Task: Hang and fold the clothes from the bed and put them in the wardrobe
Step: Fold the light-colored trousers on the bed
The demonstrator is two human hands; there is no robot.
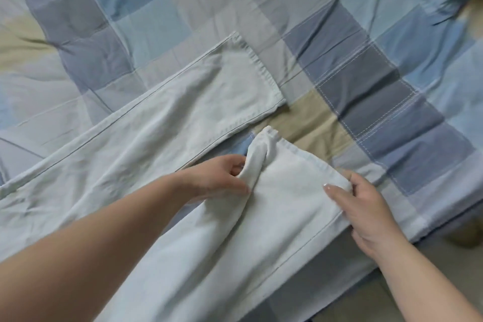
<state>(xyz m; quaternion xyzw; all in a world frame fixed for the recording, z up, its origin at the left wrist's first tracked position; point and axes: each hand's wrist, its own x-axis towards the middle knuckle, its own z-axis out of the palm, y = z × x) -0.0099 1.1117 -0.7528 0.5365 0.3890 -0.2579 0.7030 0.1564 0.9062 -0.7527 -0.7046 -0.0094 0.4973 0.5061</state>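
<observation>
My left hand [222, 178] has its grip pinched on a bunched fold of the near trouser leg [274, 204], thumb and fingers curled round the raised ridge of cloth just below the hem. My right hand [366, 206] grasps the same leg at its outer edge, fingers curled over the side seam and thumb pressed on top of the fabric. Between my two grips the pale cloth lies mostly flat, with the hem [295, 149] just beyond my fingers, one corner of it curled up.

Past my left grip, the far trouser leg [198, 102] of the same light trousers [117, 165] stretches away across the bed, flat, its hem end further from me than the one I hold. The two legs spread apart beyond my hands and meet back towards my left forearm.

Under everything lies the checked bedcover [379, 102] in blue, grey and beige squares. Beyond my right grip the bed's edge [444, 217] drops to the floor [418, 264].
</observation>
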